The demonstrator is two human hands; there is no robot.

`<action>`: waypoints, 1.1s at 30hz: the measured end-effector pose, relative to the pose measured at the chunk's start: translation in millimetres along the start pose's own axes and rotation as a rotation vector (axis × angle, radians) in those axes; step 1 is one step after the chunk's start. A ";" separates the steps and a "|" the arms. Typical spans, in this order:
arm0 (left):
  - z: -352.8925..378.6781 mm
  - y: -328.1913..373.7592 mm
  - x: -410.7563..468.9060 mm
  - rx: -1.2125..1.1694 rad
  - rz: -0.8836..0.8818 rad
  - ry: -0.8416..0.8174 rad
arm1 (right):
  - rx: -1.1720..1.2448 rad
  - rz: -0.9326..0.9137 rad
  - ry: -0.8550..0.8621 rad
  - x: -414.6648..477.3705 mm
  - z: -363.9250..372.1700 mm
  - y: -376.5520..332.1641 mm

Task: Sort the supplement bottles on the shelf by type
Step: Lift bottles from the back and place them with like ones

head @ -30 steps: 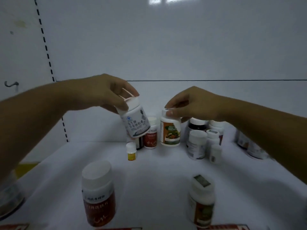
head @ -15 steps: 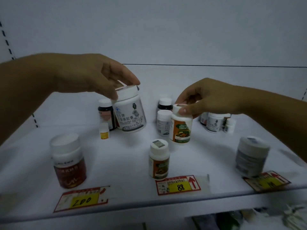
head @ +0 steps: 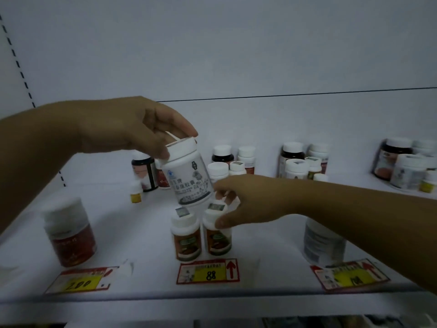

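Head view. Noted left hand (head: pixel 142 129) curled round cap of white bottle (head: pixel 189 178), tilted in mid-air, frame centre. Noted right hand (head: pixel 246 200) pinching cap of brown-label bottle (head: pixel 217 240), lower centre on shelf (head: pixel 142 233), just beside twin (head: pixel 188 242). Risk: cap-only grip slipping, dropping white bottle onto pair, toppling both.

A single head-worn camera faces the shelf (head: pixel 142 242) from in front of its front edge, looking forward and slightly down. It sits near, and the back wall (head: pixel 236 55) behind the shelf fills the upper frame.
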State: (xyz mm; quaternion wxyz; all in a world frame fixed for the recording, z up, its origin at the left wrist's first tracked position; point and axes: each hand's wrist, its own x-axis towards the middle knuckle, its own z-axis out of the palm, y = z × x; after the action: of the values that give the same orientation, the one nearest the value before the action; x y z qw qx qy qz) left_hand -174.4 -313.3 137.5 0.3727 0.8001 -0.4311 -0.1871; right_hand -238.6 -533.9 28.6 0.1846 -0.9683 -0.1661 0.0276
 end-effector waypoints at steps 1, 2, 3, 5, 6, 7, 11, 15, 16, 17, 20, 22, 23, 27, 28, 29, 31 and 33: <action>7.0 8.0 5.5 0.017 0.011 0.022 | 0.030 -0.024 0.020 -6.4 -6.0 3.1; 14.9 16.7 11.8 0.032 0.028 0.044 | 0.071 -0.053 0.055 -15.9 -15.3 6.8; 24.0 25.7 18.8 0.042 0.048 0.066 | 0.123 -0.082 0.091 -28.0 -27.5 10.7; 46.7 45.0 35.1 0.059 0.086 0.109 | 0.254 -0.106 0.152 -56.8 -53.9 21.0; 60.3 54.2 44.2 0.091 0.103 0.127 | 0.302 -0.101 0.185 -70.8 -65.4 27.3; 74.8 63.0 54.1 0.143 0.118 0.144 | 0.314 -0.095 0.222 -83.2 -74.0 33.4; 137.4 87.0 92.4 0.264 0.157 0.186 | 0.217 -0.040 0.407 -123.5 -81.9 59.2; 173.8 87.8 105.9 0.344 0.202 0.261 | 0.191 0.070 0.439 -157.5 -85.9 94.2; 178.0 84.1 105.2 0.380 0.179 0.233 | 0.172 0.099 0.434 -164.3 -86.4 103.2; 181.2 78.8 103.2 0.429 0.147 0.182 | 0.160 0.119 0.417 -169.0 -85.8 111.0; 196.7 60.0 99.7 0.555 0.061 0.018 | 0.153 0.148 0.313 -175.4 -76.2 127.3; 204.6 51.9 99.9 0.602 0.071 0.005 | 0.193 0.150 0.237 -174.5 -67.4 131.4; 206.7 50.1 100.6 0.610 0.083 0.011 | 0.204 0.145 0.198 -172.9 -62.4 132.0; 208.0 48.9 102.9 0.623 0.086 0.004 | 0.186 0.123 0.089 -164.2 -43.6 133.4; 207.4 48.8 102.4 0.629 0.080 0.001 | 0.184 0.125 0.068 -163.4 -41.4 133.6; 205.6 48.6 100.8 0.633 0.074 -0.001 | 0.177 0.134 0.045 -163.6 -40.6 134.7; 196.5 48.7 92.3 0.610 0.054 0.052 | 0.126 0.147 0.023 -165.0 -45.2 135.1; 172.4 46.6 77.2 0.550 0.030 0.185 | 0.119 0.146 0.106 -159.8 -56.9 130.4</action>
State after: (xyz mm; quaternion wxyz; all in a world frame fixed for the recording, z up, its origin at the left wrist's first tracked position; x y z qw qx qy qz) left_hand -264.0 -468.7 62.0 0.1821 0.8782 -0.4419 0.0160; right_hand -342.2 -721.1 32.5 0.2478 -0.9652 -0.0835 -0.0004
